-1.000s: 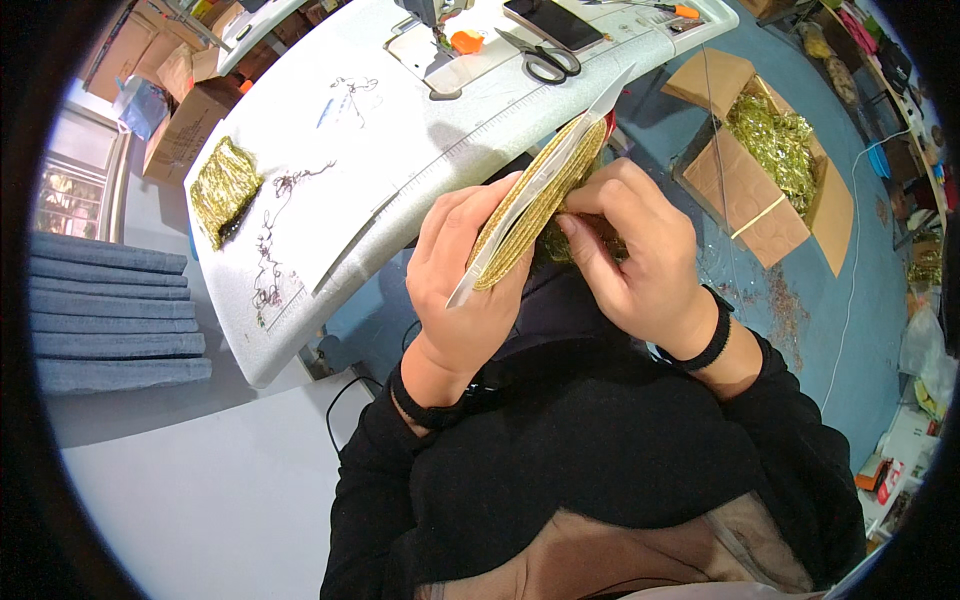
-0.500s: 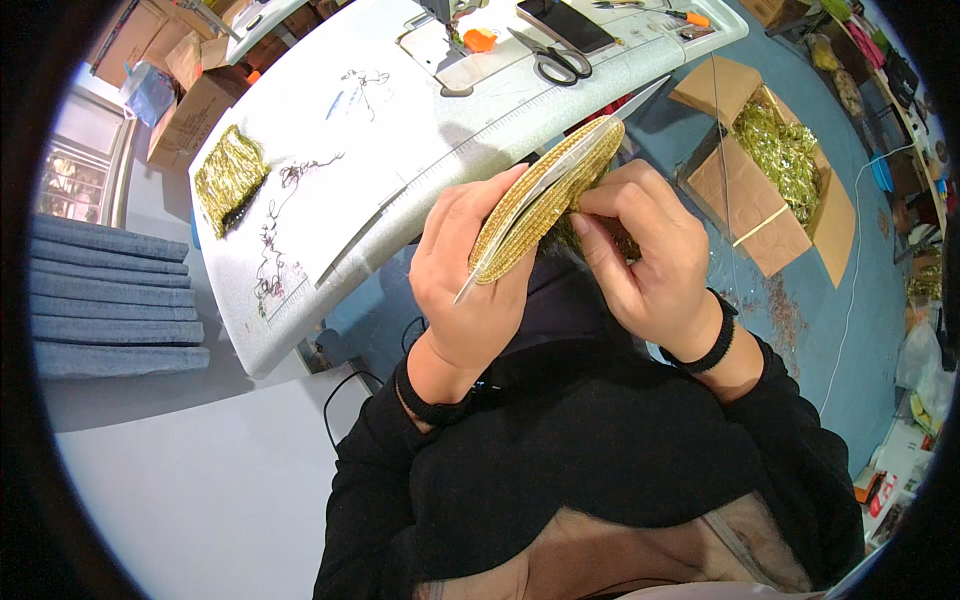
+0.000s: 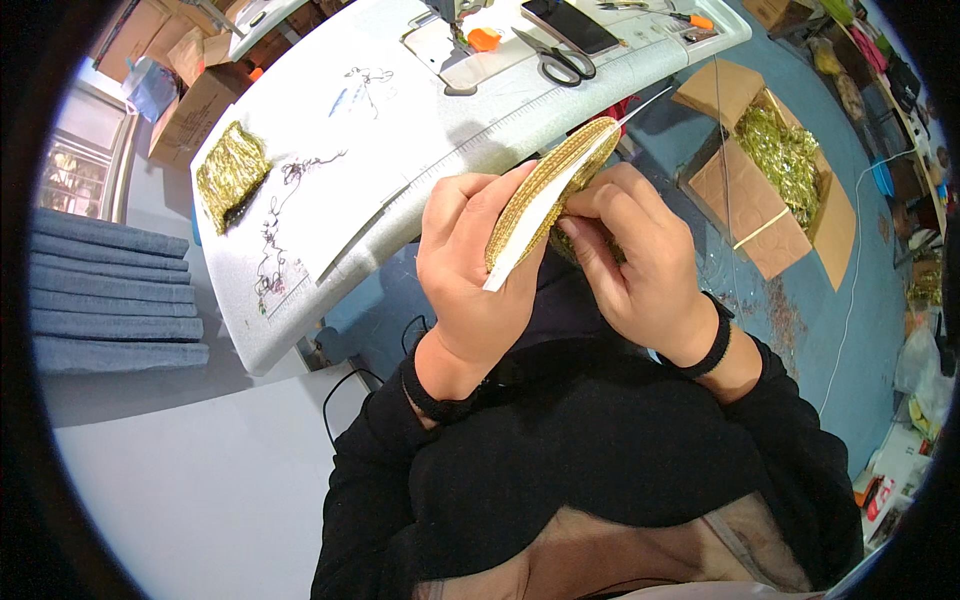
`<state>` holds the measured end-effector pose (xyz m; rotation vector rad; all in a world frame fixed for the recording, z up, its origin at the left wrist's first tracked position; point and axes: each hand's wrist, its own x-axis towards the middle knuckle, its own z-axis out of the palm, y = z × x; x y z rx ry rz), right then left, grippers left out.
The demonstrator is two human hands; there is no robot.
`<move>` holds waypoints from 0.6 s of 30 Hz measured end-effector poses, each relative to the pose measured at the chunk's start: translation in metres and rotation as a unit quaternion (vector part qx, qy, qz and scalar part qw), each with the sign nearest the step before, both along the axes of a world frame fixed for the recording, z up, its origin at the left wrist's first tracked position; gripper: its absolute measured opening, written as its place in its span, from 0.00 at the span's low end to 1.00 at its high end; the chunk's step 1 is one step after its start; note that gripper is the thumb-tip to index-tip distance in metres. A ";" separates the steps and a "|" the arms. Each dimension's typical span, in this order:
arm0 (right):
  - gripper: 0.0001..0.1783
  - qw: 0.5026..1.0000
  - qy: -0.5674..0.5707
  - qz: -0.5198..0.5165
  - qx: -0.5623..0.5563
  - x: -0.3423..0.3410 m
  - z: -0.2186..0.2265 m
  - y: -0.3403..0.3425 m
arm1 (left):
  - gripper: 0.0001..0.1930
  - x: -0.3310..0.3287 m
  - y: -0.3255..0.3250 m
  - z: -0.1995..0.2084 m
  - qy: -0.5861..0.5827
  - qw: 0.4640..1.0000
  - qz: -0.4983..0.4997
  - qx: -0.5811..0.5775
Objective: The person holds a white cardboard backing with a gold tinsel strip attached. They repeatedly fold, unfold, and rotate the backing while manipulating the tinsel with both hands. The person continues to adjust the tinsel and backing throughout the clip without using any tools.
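Note:
A gold woven pouch-like piece (image 3: 580,150) is held up in front of my chest, edge toward me and tilted to the upper right. Along its opening runs a white strip (image 3: 528,228), perhaps zipper tape, whose thin tail sticks out past the far end. My left hand (image 3: 472,255) is closed round the left side, its thumb along the edge. On the other side my right hand (image 3: 645,255) pinches the gold material with thumb and bent fingers. What lies between those fingertips is too small to make out.
The white sewing table (image 3: 400,150) ahead bears scissors (image 3: 562,62), a phone (image 3: 570,25), part of a sewing machine (image 3: 450,15), tangled dark thread (image 3: 268,245) and a gold woven piece (image 3: 230,178). An open carton (image 3: 750,200) of gold material stands at right.
The gold piece has turned slightly in my hands, so more of the white strip shows. My right fingers have shifted a little left along the gold edge.

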<state>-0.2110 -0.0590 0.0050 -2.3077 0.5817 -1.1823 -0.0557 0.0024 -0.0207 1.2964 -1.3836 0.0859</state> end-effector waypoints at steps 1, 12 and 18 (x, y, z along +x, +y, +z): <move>0.09 1.000 0.006 -0.005 0.009 0.000 0.000 0.001 | 0.18 0.000 -0.001 0.000 -0.009 1.000 0.000 -0.011; 0.08 0.998 0.003 0.024 0.059 0.002 -0.002 0.005 | 0.17 -0.001 -0.008 -0.007 -0.113 0.992 0.026 0.046; 0.09 0.995 -0.004 0.031 0.094 0.002 -0.004 0.005 | 0.18 -0.002 -0.011 -0.003 -0.125 0.990 0.022 0.054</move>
